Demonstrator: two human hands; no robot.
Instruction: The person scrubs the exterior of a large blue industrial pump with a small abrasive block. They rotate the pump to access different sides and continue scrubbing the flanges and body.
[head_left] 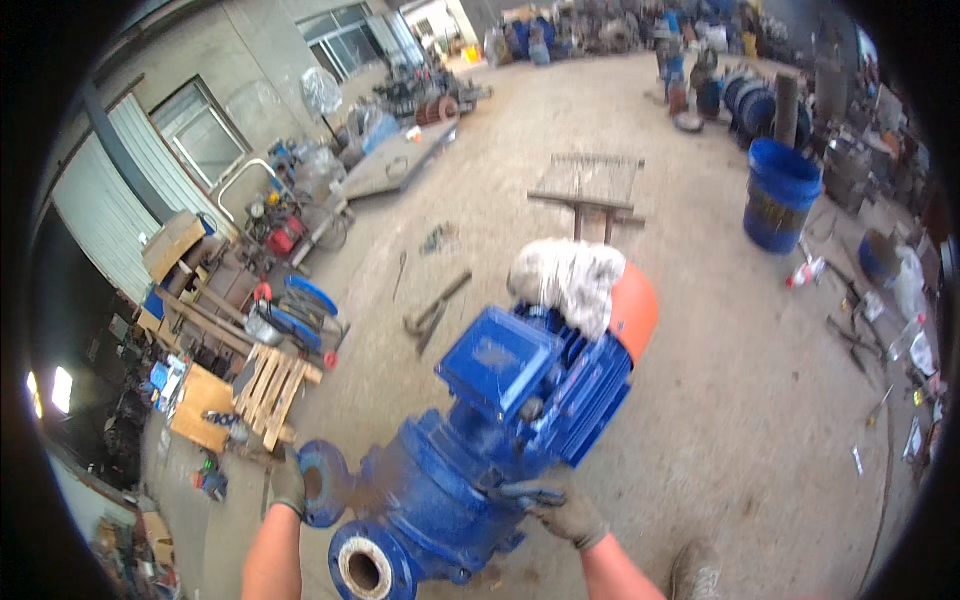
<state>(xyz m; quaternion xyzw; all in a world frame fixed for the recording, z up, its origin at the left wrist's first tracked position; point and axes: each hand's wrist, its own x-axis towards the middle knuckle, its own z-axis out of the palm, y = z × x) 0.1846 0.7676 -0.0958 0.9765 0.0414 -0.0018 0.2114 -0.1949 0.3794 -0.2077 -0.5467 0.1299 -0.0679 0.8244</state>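
A blue pump with a motor (440, 490) sits in front of me on the concrete floor. Its box-shaped terminal cover (502, 362) faces up, and a whitish rag (575, 280) drapes over the motor beside the orange fan cover (634, 310). My left hand (288, 486), in a grey-green glove, grips the rim of the side flange (322, 484); its fingertips are partly hidden. My right hand (568, 512), gloved too, rests with fingers stretched along the pump's right side. The nearer round flange (368, 568) shows an open bore.
Beyond the motor stands a metal frame (592, 200). Tongs-like metal tools (438, 312) lie left of it. A blue bucket (782, 195) is at the right, near scattered scraps. A wooden pallet (275, 395) and a blue reel (303, 310) stand left. My shoe (697, 572) shows below.
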